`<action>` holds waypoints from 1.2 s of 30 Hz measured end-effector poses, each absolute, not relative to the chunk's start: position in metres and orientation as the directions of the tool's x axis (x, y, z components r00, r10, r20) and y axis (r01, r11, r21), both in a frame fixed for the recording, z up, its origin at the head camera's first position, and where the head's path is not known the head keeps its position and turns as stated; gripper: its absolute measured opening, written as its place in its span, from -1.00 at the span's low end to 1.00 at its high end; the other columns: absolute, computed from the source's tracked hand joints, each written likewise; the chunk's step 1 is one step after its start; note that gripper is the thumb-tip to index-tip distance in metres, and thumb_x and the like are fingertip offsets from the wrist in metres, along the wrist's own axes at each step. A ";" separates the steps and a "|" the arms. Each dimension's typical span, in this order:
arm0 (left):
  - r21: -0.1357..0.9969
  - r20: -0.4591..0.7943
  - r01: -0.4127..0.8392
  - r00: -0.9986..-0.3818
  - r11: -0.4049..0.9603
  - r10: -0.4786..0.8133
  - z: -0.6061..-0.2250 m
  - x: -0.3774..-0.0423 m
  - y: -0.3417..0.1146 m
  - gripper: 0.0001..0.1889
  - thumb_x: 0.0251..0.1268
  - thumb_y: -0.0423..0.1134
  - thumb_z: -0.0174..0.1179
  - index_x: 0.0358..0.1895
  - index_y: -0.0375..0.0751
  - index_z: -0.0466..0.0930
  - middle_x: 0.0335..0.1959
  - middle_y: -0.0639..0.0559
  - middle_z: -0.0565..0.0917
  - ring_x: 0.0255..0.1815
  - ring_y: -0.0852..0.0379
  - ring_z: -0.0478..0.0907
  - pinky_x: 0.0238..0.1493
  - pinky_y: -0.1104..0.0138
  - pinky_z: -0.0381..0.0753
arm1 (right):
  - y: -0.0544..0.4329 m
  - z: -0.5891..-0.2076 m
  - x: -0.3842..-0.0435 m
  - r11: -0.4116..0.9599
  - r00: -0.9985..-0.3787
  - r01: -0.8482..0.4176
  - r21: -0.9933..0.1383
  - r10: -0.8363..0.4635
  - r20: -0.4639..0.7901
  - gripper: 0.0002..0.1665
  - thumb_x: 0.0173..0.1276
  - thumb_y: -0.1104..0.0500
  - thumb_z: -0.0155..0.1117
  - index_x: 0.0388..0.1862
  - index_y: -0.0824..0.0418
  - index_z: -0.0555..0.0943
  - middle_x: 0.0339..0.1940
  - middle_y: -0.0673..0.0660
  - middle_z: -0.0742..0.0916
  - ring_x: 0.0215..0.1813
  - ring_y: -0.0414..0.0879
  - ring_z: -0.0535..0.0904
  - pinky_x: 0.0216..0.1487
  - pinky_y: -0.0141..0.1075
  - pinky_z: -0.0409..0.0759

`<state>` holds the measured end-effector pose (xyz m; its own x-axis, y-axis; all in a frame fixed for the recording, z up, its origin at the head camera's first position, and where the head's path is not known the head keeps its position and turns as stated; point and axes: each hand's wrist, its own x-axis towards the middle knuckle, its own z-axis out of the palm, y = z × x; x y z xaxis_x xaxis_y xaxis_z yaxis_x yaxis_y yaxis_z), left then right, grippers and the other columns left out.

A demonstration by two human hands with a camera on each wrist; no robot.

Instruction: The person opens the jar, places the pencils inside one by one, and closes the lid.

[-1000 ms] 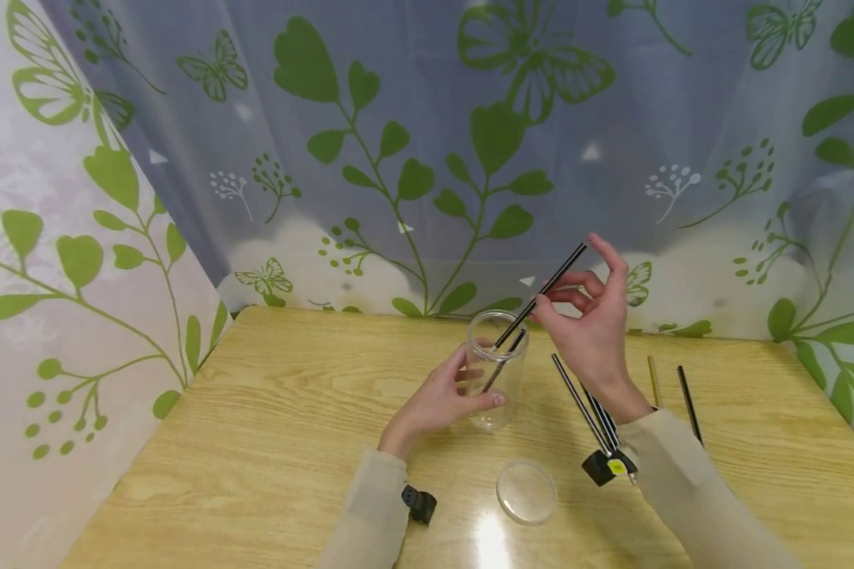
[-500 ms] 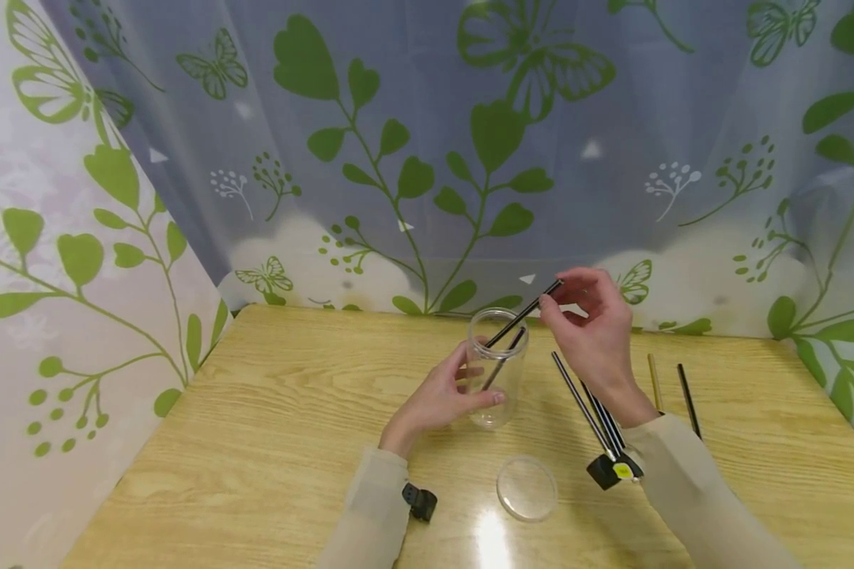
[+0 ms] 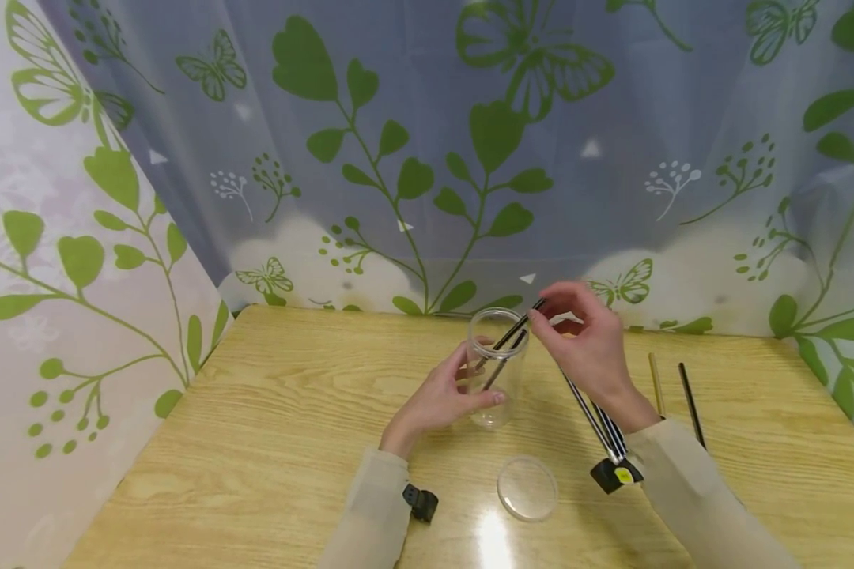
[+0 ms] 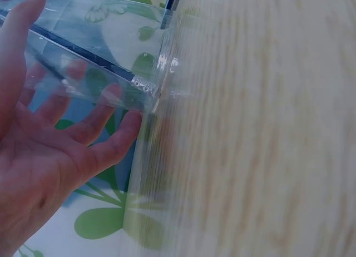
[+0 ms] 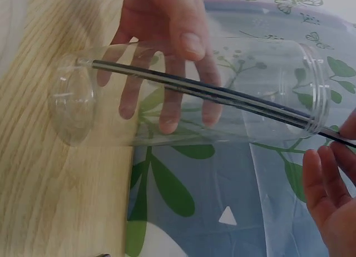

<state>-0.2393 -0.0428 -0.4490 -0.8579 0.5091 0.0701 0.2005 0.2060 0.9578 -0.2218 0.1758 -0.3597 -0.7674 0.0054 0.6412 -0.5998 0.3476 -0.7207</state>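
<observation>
My left hand (image 3: 437, 401) grips a clear cylindrical jar (image 3: 511, 387), thumb at the front and fingers behind its wall. The jar stands without its lid, mouth up. Inside leans a thin black stick (image 3: 501, 365) with a pale stripe. My right hand (image 3: 589, 341), just right of the mouth, pinches the top end of a second thin black stick (image 3: 514, 328). Most of that stick slants down through the rim. In the right wrist view the striped sticks (image 5: 194, 89) overlap lengthwise, one reaching near the jar's base. The left wrist view shows a dark stick (image 4: 83, 54) behind the clear wall.
A round clear lid (image 3: 527, 490) lies on the wooden table (image 3: 277, 411) in front of the jar. Several dark striped sticks (image 3: 589, 415) lie partly under my right forearm. Farther right are a gold stick (image 3: 655, 379) and a black stick (image 3: 690, 401). A patterned curtain (image 3: 398, 118) hangs behind.
My right hand has moved down and left towards the jar's mouth, and its stick has slid deeper inside. My left hand and the jar have stayed in place.
</observation>
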 end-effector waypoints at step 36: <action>0.956 0.045 0.183 -0.864 0.230 0.501 -0.446 -0.237 -0.044 -0.21 0.24 0.03 0.47 0.45 0.62 0.23 0.51 0.17 0.38 0.51 -0.12 0.38 0.47 -0.02 0.45 | 0.197 -0.376 -0.208 0.470 -0.846 -0.502 -0.726 -0.091 0.526 -0.82 0.44 0.26 0.35 -0.02 0.13 0.73 -0.13 0.06 0.75 -0.12 -0.44 0.62 -0.29 -0.52 0.63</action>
